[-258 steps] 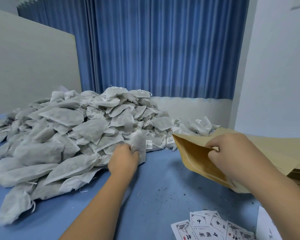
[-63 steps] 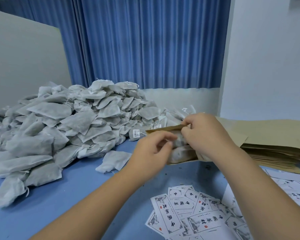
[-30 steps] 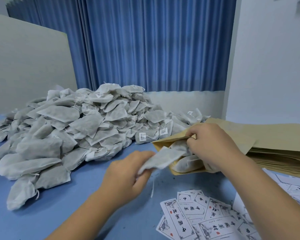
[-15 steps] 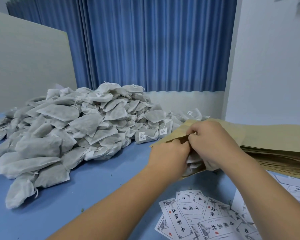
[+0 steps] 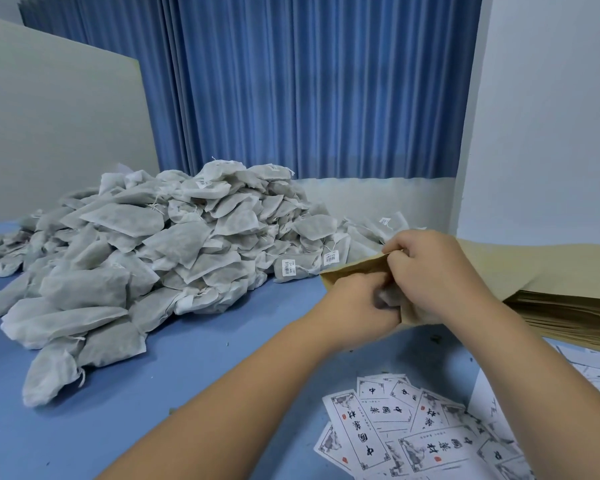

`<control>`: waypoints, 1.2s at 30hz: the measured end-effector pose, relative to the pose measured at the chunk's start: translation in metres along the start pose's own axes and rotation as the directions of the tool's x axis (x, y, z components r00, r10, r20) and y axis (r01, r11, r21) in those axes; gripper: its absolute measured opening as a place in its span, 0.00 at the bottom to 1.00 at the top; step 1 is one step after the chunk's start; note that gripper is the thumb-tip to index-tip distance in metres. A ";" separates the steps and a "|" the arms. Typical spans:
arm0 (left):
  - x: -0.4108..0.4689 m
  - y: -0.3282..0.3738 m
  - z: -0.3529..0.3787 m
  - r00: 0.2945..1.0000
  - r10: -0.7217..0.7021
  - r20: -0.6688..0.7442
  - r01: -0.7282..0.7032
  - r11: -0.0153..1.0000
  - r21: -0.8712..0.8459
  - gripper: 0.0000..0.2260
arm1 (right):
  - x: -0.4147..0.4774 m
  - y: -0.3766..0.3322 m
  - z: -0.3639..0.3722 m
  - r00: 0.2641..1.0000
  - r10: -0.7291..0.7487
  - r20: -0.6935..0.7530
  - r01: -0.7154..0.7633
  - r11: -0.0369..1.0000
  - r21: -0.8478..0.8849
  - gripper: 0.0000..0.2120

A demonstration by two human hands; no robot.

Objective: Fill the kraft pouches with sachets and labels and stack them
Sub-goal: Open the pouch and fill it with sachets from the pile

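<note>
Currently filling: right hand (image 5: 430, 271) pinches the kraft pouch (image 5: 352, 271) rim, left hand (image 5: 357, 306) curls round a sachet (image 5: 384, 296) in its mouth. Labels (image 5: 395, 434) and stacking likely pending; big sachet pile (image 5: 146, 265) left.

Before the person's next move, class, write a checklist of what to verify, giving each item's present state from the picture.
1. Right hand grips the kraft pouch mouth: ok.
2. Left hand at the mouth: ok.
3. Contents fully in: cannot tell, hands hide them.
4. Label inside: cannot tell.
5. Loose labels lie near: ok.
6. Pouch stack beside right hand: ok.
</note>
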State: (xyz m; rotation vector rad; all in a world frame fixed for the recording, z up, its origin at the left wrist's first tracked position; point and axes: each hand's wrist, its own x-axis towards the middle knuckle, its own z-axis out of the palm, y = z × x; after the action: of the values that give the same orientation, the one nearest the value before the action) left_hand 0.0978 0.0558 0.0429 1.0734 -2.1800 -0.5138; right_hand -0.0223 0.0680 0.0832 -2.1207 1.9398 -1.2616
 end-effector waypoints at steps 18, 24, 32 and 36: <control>-0.026 -0.035 -0.025 0.995 -0.009 -0.098 0.000 0.996 -0.095 0.18 | -0.007 0.001 0.019 0.991 -0.081 0.102 0.092 0.990 -0.105 0.16; -0.052 -0.101 -0.097 0.864 -0.126 -0.487 0.345 0.853 0.391 0.12 | -0.010 -0.001 0.022 0.982 -0.048 0.182 0.082 0.980 -0.183 0.19; -0.027 -0.169 -0.176 0.806 -0.323 -0.497 0.592 0.425 0.684 0.26 | -0.010 -0.004 0.023 0.975 -0.038 0.219 0.087 0.973 -0.215 0.19; -0.009 -0.173 -0.181 0.811 -0.366 -0.456 0.578 0.390 0.716 0.23 | -0.011 -0.004 0.025 0.976 -0.046 0.213 0.094 0.971 -0.218 0.18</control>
State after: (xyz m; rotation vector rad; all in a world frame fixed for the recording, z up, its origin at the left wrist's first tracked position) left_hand 0.3236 -0.0497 0.0665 2.2026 -1.8373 0.5415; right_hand -0.0044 0.0658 0.0628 -2.3349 2.0189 -0.8178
